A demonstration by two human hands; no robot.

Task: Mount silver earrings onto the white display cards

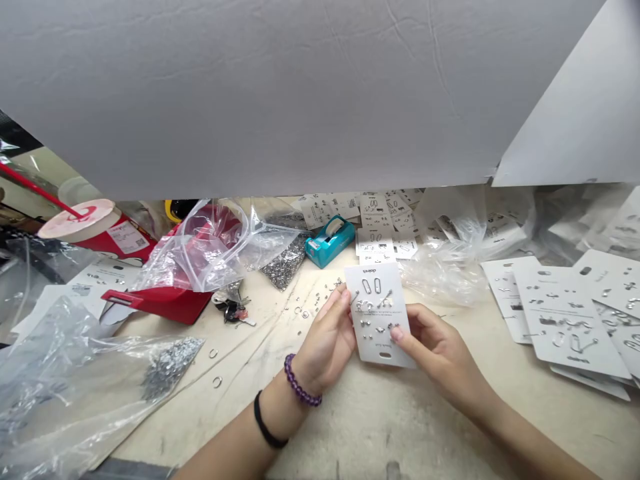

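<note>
The left hand's grip (pixel 327 343) and the right hand's grip (pixel 439 350) are closed, pinching the side edges of a white rectangular cardboard card of silver earrings (pixel 383 313) above the cream work surface (pixel 345 427).

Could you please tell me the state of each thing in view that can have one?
left hand, holding the jewellery card by its edge
right hand, fingertips pinching the same card
jewellery card, held up, silver pieces attached
teal tape dispenser, upright, roll loaded
clear plastic bag, silver pieces heaped in its corner
white cards, lying loose and overlapping
</note>
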